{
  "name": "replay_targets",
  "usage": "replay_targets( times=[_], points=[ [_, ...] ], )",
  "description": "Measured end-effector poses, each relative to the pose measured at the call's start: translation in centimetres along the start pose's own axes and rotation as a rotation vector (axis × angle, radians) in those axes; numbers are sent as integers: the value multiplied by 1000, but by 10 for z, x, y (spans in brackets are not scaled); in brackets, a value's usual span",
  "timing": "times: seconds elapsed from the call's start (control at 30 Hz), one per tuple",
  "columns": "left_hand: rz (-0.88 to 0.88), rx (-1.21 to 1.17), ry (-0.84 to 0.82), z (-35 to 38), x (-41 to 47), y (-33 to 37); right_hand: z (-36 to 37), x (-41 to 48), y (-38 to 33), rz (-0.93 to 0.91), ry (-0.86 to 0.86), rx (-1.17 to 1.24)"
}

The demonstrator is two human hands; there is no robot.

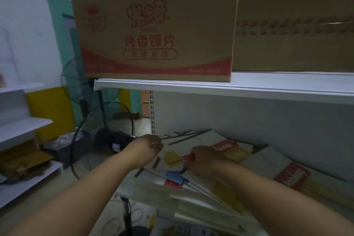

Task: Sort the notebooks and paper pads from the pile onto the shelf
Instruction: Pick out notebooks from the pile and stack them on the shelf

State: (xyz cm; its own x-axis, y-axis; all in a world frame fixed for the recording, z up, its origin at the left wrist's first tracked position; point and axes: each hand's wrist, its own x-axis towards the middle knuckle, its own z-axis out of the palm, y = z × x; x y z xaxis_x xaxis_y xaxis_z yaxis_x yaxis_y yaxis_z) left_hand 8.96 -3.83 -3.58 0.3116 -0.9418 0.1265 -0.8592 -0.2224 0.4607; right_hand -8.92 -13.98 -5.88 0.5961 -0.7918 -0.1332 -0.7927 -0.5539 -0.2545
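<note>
A loose pile of notebooks and paper pads (172, 184) lies fanned across the lower shelf (249, 117). On top is a white notebook (191, 138) with grey strokes and yellow and red patches. My left hand (151, 145) grips its left edge with curled fingers. My right hand (205, 157) holds its near right side at the red patch. Behind my right hand lie a red-labelled pad (227, 146) and a yellow pad (237, 154). Another red-labelled pad (291, 176) lies further right.
The upper shelf board (210, 87) runs just above the hands and carries a printed cardboard box (153, 34) and a plain one (295, 25). A black standing fan (107, 136) is at the shelf's left end. White shelves (23, 126) stand far left.
</note>
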Motion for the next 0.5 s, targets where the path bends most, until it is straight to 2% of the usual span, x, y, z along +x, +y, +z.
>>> replay_targets(
  times=[0.07, 0.13, 0.27, 0.33, 0.4, 0.47, 0.5],
  points=[
    [-63, -270, 46, -1, 14, -7, -2, -9, -7, -1, 103, 64],
    [-230, -643, -41, -6, 23, -13, -10, -14, -10, 22, 211, 80],
    [-368, -1064, -270, -11, 32, -21, -24, -26, 3, 5, 444, 222],
    [-383, -1231, -397, -8, 35, -22, -22, -32, 6, -173, 487, 295],
    [-397, -1385, -472, -3, 28, -20, -12, -40, 3, -395, 401, 332],
    [-407, -1462, -466, 6, 21, -26, -2, -46, -4, -530, 371, 251],
    [-408, -1451, -440, 10, 20, -33, -2, -48, -7, -575, 386, 132]
  ],
)
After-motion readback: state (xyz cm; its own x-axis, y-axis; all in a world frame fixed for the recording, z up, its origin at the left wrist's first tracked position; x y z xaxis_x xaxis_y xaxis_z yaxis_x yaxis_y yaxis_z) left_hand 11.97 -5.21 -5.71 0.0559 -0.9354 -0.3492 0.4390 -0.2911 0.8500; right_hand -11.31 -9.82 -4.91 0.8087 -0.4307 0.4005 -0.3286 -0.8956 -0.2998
